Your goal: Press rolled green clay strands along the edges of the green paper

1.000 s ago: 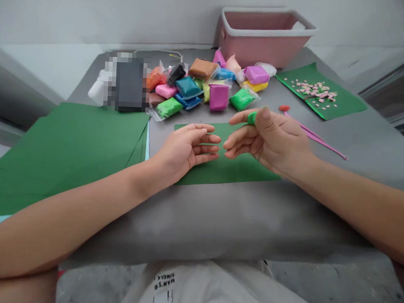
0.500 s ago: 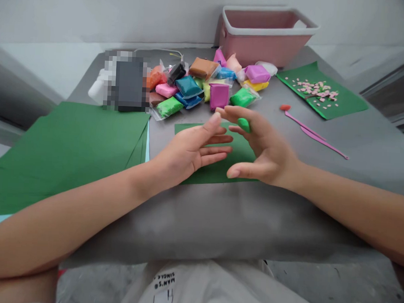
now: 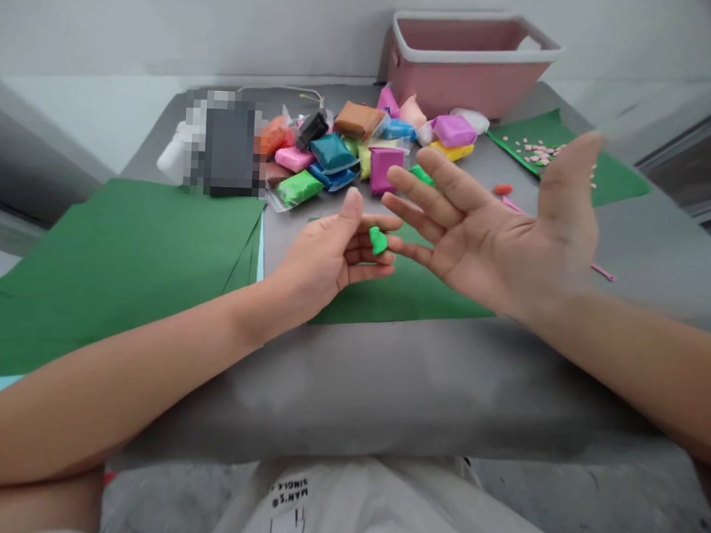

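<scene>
A small lump of bright green clay (image 3: 378, 241) rests on the fingers of my left hand (image 3: 326, 257), whose palm faces up and inward with the thumb raised. My right hand (image 3: 487, 225) is spread wide, palm up, with nothing in it; its little finger reaches close to the green lump. Beneath both hands lies a green paper sheet (image 3: 419, 293) on the grey table (image 3: 327, 383).
Several colourful clay packets (image 3: 334, 153) lie behind my hands, before a pink basket (image 3: 464, 75). Green sheets (image 3: 126, 249) are stacked at left. At right are a blossom picture (image 3: 619, 176) and a pink tool (image 3: 603, 273), partly hidden.
The green lump has gone from my right hand's fingers to my left hand's. My right hand has turned palm up, opened wide and shifted right, now covering part of the blossom picture and the pink tool.
</scene>
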`<state>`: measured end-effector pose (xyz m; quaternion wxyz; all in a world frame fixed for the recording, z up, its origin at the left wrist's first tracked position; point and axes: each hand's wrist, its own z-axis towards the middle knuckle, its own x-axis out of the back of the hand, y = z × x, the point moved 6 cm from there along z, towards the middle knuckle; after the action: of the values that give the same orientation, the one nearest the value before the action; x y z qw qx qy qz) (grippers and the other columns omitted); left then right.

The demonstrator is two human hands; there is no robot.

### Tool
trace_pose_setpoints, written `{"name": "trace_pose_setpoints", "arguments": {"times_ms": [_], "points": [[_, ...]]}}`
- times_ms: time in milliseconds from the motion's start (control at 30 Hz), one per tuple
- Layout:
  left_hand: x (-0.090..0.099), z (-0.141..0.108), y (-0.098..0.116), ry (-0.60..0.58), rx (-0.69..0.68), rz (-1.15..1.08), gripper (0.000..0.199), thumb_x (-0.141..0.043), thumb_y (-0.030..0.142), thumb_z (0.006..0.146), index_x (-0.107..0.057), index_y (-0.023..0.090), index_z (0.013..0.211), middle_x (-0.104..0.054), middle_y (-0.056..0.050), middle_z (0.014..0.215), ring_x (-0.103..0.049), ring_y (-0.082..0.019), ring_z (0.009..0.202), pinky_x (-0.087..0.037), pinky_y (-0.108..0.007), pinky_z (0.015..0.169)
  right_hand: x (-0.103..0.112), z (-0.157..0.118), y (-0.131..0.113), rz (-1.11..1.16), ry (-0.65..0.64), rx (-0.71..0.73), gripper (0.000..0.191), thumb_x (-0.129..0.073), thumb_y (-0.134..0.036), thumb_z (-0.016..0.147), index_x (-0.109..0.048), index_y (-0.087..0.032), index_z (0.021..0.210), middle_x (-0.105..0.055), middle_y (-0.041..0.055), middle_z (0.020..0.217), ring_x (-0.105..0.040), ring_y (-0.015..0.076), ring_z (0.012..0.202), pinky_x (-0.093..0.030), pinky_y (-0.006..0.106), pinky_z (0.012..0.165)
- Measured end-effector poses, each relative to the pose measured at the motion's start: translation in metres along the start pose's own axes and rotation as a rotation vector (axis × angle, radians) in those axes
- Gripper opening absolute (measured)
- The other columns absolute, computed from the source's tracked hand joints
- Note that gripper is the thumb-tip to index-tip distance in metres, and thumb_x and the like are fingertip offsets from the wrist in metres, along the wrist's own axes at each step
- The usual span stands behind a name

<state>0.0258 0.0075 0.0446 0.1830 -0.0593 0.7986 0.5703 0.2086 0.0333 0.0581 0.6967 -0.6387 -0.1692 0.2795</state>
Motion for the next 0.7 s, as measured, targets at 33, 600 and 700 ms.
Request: {"name": "trace_pose_setpoints", "arguments": {"times_ms": [33,600,700], "points": [[0.000,-0.001,0.002,0.004,-0.014,-0.010,0.040,-0.082,0.054,0.112,-0.085,0.016,0.103,-0.080,-0.003,0.090,-0.080,-0.015,0.085,-0.071,-0.030,0.094,-0.001,0.001,0.000,0.016,0.015,-0.021,0.088,-0.054,-0.108,0.094,-0.075,-0.048,0.154,-0.060,-0.0094,0.183,-0.045,0.0368,0.179,-0.057,0.069,0.133],[0.002,-0.003,0.005,-0.120,-0.121,-0.065,0.049,-0.120,0.036,0.066,-0.090,0.024,0.104,-0.084,0.004,0.097,-0.080,-0.010,0.093,-0.065,-0.018,0.086,0.002,0.006,0.001,-0.053,-0.031,0.033,0.089,-0.032,-0.104,0.107,-0.078,-0.041,0.150,-0.070,-0.0021,0.174,-0.064,0.0363,0.165,-0.062,0.069,0.127],[0.001,-0.003,0.005,-0.096,-0.119,0.012,0.038,-0.107,0.054,0.088,-0.086,0.022,0.091,-0.079,0.001,0.086,-0.076,-0.013,0.084,-0.064,-0.021,0.076,0.004,0.005,0.010,-0.128,0.007,0.072,0.085,-0.042,-0.103,0.106,-0.079,-0.041,0.151,-0.075,0.0019,0.168,-0.070,0.0372,0.158,-0.068,0.065,0.120]]}}
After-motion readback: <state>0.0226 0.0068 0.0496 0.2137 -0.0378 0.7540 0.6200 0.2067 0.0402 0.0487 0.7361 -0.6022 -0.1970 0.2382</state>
